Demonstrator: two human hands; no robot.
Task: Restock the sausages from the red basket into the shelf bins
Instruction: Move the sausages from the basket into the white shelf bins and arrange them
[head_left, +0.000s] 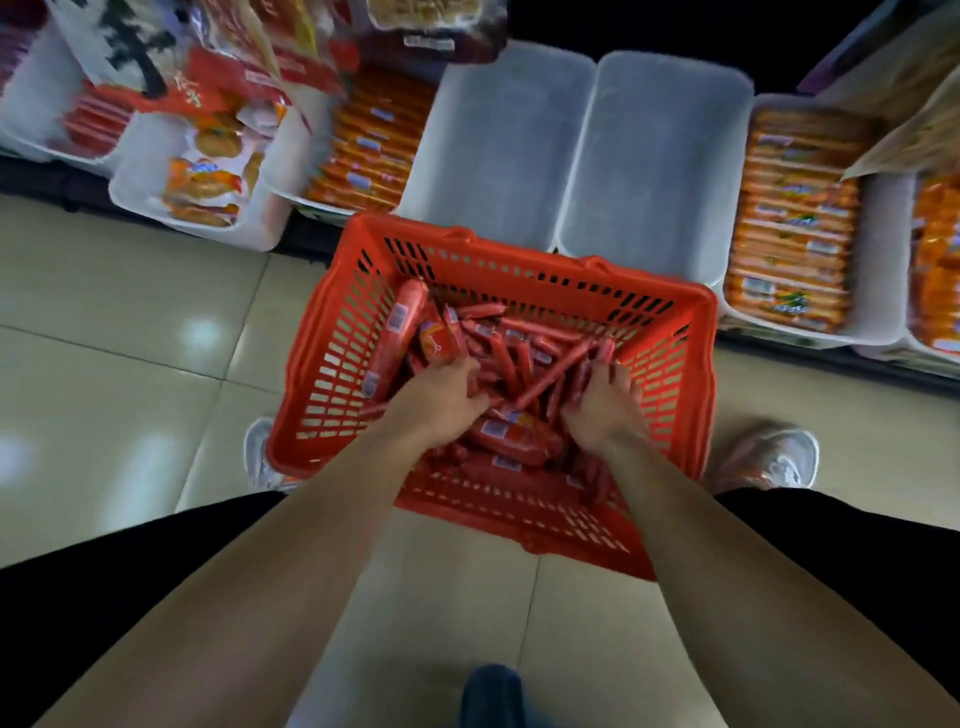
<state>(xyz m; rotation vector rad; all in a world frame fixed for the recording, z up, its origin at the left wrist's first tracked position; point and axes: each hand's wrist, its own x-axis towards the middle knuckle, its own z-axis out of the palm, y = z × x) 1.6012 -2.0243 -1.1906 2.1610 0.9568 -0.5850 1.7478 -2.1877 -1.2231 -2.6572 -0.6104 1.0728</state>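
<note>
A red plastic basket stands on the tiled floor in front of me, holding several thin red sausages and thicker red sausage packs. Both of my hands are down inside it. My left hand is curled over thin sausages near the basket's middle. My right hand grips a bunch of thin sausages at the right side, one long stick slanting up from it. Two white shelf bins directly behind the basket show only bare bottoms.
Bins of orange-wrapped sausages sit left and right of the two bare ones, with another at the far right. Further left a bin holds snack packs. My shoes flank the basket.
</note>
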